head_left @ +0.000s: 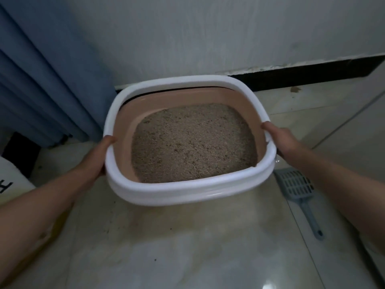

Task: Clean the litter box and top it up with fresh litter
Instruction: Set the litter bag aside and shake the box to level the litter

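Left hand (102, 151) at 9 o'clock and right hand (279, 140) at 3 o'clock of the litter box (166, 190), thumbs hooked over its white rim, other fingers hidden outside it. Inside, a bed of used litter (193, 142); box on the tiled floor (187, 247) or just off it, hard to tell. Probably the repositioning step, ahead of scooping. Next: a level set-down, then a free hand for the grey scoop (300, 190) at 4 o'clock. Blue curtain (41, 80) close at 10 o'clock, wall (208, 38) at 12, white bag (12, 180) at 8.
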Demonstrator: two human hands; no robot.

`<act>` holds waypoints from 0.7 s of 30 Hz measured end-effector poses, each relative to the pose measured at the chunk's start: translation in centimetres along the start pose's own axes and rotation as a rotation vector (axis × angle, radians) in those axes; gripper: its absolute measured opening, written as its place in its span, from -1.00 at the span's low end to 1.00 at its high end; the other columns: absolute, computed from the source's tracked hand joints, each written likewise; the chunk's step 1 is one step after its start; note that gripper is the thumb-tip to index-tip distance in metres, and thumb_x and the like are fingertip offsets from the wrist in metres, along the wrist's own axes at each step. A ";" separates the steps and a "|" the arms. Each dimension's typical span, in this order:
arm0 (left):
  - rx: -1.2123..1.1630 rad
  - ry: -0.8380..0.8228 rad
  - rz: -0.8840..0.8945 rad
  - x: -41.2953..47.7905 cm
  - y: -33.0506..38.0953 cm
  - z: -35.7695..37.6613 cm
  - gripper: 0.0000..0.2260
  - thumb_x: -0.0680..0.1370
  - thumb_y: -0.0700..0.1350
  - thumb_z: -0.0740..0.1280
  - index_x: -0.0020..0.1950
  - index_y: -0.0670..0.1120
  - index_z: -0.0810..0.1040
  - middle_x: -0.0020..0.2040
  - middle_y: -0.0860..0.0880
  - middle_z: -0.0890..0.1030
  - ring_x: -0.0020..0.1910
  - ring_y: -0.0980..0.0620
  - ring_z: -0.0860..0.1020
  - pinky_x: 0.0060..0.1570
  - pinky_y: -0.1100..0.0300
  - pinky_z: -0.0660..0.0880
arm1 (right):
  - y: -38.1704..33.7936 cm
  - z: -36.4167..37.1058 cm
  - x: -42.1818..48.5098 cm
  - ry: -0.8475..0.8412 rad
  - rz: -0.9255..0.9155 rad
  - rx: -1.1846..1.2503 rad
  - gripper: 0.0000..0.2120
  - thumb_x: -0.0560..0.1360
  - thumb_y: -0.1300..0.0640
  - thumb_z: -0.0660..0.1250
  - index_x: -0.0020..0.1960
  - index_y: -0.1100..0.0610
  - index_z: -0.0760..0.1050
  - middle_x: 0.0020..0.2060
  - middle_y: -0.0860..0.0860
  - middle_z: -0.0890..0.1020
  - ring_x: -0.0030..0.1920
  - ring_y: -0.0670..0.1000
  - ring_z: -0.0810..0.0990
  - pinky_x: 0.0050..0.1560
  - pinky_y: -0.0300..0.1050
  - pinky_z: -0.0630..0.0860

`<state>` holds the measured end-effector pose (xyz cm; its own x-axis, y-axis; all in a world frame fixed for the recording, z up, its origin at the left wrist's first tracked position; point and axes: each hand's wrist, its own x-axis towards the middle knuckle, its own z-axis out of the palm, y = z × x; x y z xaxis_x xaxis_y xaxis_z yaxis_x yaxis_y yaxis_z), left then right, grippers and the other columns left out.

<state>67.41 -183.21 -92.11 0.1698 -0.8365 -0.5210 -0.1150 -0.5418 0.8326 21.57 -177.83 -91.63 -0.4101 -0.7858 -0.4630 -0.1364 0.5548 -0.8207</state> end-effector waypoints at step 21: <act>0.033 -0.120 0.020 4.0 -0.8 6.9 -0.57 0.45 0.26 0.36 0.20 0.06 0.63 0.08 -0.07 0.72 0.11 -0.14 0.66 0.25 -0.19 0.52 | 0.6 -4.0 4.8 0.077 0.039 0.046 -0.51 0.46 -0.20 0.32 0.19 0.17 0.53 -0.03 0.15 0.64 -0.05 0.17 0.61 0.11 0.10 0.53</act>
<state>61.40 -186.70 -96.13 0.0494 -0.8497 -0.5250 -0.1492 -0.5260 0.8373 15.91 -180.20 -92.97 -0.4826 -0.7392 -0.4696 -0.0775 0.5702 -0.8178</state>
